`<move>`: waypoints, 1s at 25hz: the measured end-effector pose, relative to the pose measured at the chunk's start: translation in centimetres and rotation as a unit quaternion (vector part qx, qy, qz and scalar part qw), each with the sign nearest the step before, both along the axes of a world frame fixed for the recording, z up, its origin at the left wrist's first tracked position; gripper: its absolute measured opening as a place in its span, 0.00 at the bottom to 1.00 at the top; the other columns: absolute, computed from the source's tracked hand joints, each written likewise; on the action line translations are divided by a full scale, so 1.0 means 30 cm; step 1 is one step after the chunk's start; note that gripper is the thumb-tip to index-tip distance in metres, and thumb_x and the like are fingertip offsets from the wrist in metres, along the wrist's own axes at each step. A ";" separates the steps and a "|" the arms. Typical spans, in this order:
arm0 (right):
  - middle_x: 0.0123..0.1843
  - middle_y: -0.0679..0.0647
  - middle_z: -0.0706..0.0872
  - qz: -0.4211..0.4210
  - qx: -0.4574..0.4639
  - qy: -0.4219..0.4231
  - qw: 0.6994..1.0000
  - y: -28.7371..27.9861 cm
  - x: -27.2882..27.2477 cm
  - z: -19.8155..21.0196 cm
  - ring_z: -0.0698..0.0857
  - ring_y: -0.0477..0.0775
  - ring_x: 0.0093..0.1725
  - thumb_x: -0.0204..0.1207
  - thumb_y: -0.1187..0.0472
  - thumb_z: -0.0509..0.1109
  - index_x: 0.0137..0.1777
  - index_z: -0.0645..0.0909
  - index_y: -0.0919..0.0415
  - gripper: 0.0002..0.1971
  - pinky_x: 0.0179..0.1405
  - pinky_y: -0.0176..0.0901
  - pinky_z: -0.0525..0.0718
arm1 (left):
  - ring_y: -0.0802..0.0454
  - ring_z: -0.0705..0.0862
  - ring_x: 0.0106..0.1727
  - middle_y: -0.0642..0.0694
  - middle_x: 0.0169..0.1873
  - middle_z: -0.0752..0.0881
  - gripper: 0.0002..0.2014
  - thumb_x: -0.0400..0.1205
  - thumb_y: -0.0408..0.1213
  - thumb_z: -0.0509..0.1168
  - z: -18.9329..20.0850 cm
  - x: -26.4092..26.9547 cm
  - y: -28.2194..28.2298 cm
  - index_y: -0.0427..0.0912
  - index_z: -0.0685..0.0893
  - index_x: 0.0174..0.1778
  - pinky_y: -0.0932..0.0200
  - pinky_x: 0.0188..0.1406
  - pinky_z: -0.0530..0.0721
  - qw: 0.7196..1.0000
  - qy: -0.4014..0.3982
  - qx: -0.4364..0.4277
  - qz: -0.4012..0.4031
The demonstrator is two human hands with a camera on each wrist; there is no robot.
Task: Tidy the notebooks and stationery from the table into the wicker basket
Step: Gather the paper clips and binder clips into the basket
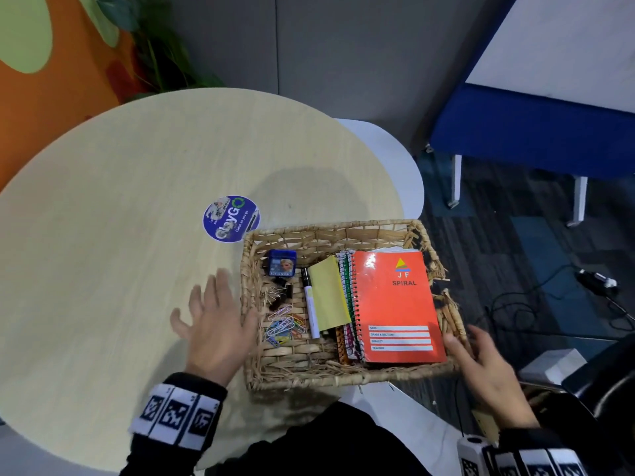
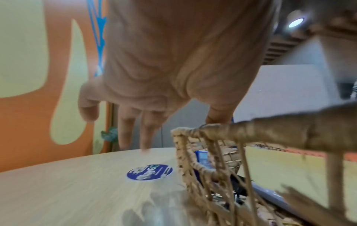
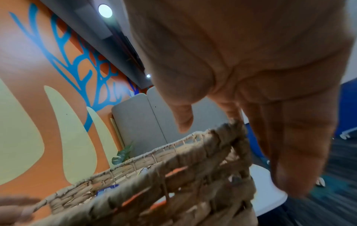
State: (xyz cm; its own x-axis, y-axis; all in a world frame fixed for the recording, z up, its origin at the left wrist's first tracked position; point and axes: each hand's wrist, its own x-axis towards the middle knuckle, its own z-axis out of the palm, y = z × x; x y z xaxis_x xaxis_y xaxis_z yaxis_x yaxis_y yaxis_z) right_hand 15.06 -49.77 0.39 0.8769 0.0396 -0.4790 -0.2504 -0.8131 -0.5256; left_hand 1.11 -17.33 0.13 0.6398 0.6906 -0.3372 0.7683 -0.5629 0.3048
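Already packed: notebooks (image 1: 398, 304) and stationery (image 1: 285, 324) inside wicker basket (image 1: 343, 231), between both grips. Left hand (image 1: 216, 324), right hand (image 1: 488, 369) spread, holding nothing. Overhanging worktop (image 1: 120, 269) edge; could tip if nudged rightward.

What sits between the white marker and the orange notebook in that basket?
In the head view, a yellow pad lies beside the white marker, then spiral-bound notebook edges run up to the orange notebook, all inside the wicker basket.
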 end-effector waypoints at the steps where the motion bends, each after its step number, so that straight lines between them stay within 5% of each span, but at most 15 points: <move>1: 0.54 0.56 0.86 -0.002 0.007 0.029 1.000 -0.003 -0.005 -0.017 0.84 0.60 0.54 0.75 0.45 0.67 0.66 0.74 0.57 0.23 0.59 0.51 0.80 | 0.44 0.64 0.79 0.42 0.75 0.73 0.34 0.83 0.57 0.50 -0.011 -0.012 0.012 0.43 0.53 0.82 0.31 0.76 0.50 0.999 0.025 -0.022 0.011; 4: 0.41 0.52 0.85 0.002 0.013 0.016 1.000 -0.009 -0.024 -0.041 0.83 0.52 0.40 0.75 0.50 0.69 0.56 0.77 0.59 0.16 0.43 0.51 0.81 | 0.49 0.79 0.67 0.49 0.56 0.87 0.26 0.83 0.59 0.48 -0.018 -0.027 0.010 0.48 0.72 0.71 0.33 0.76 0.52 0.997 0.049 -0.047 -0.038; 8: 0.40 0.59 0.86 -0.040 0.076 0.003 0.996 0.005 -0.033 -0.045 0.85 0.55 0.36 0.77 0.60 0.68 0.52 0.78 0.60 0.06 0.27 0.39 0.82 | 0.50 0.86 0.54 0.50 0.40 0.88 0.17 0.85 0.51 0.50 -0.018 -0.032 -0.020 0.45 0.76 0.59 0.35 0.78 0.52 0.997 0.034 -0.019 -0.067; 12: 0.38 0.58 0.88 -0.038 0.067 -0.051 0.996 0.026 0.005 -0.049 0.86 0.58 0.39 0.72 0.66 0.70 0.52 0.81 0.56 0.09 0.43 0.49 0.84 | 0.48 0.87 0.51 0.47 0.36 0.87 0.13 0.86 0.46 0.50 -0.004 -0.053 -0.038 0.43 0.74 0.55 0.37 0.79 0.55 0.999 -0.017 -0.004 -0.040; 13: 0.39 0.59 0.89 -0.030 0.086 -0.064 0.994 0.049 0.033 -0.037 0.86 0.59 0.40 0.71 0.67 0.70 0.52 0.82 0.56 0.10 0.43 0.44 0.85 | 0.47 0.86 0.53 0.49 0.34 0.85 0.12 0.86 0.45 0.50 0.004 -0.067 -0.032 0.44 0.74 0.57 0.42 0.76 0.61 0.999 -0.045 -0.018 -0.023; 15: 0.39 0.59 0.89 0.007 0.116 -0.084 0.990 0.108 0.088 -0.004 0.86 0.57 0.39 0.71 0.71 0.70 0.48 0.84 0.56 0.11 0.33 0.26 0.83 | 0.46 0.85 0.49 0.52 0.31 0.77 0.11 0.86 0.44 0.52 0.019 -0.106 -0.014 0.45 0.73 0.59 0.53 0.51 0.74 0.991 -0.112 -0.062 0.028; 17: 0.38 0.56 0.91 0.056 0.134 -0.080 0.986 0.190 0.143 0.014 0.89 0.57 0.38 0.72 0.69 0.68 0.46 0.84 0.53 0.10 0.34 0.37 0.89 | 0.48 0.82 0.40 0.53 0.31 0.78 0.08 0.86 0.44 0.55 0.034 -0.158 0.017 0.46 0.74 0.56 0.54 0.37 0.72 0.980 -0.163 -0.079 0.087; 20: 0.40 0.54 0.92 0.139 0.156 -0.059 0.976 0.398 0.222 0.042 0.91 0.58 0.40 0.74 0.61 0.68 0.52 0.83 0.47 0.10 0.43 0.59 0.91 | 0.50 0.84 0.37 0.52 0.31 0.85 0.05 0.84 0.43 0.58 0.053 -0.243 0.092 0.47 0.76 0.52 0.55 0.37 0.80 0.955 -0.226 -0.074 0.175; 25: 0.42 0.66 0.89 0.274 0.228 -0.046 0.933 0.898 0.304 0.101 0.90 0.64 0.39 0.76 0.70 0.62 0.50 0.83 0.54 0.12 0.35 0.61 0.91 | 0.46 0.81 0.32 0.50 0.26 0.83 0.02 0.83 0.42 0.61 0.086 -0.354 0.299 0.50 0.76 0.50 0.65 0.26 0.73 0.915 -0.276 -0.001 0.294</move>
State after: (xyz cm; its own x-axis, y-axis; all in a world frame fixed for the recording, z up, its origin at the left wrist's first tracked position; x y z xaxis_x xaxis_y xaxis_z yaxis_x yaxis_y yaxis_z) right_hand 24.19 -22.84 3.43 0.7020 0.6753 -0.2264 0.2003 -0.4922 -0.8471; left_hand -9.51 -8.35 2.72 0.2310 0.9700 -0.0756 0.6663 -0.1011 0.7388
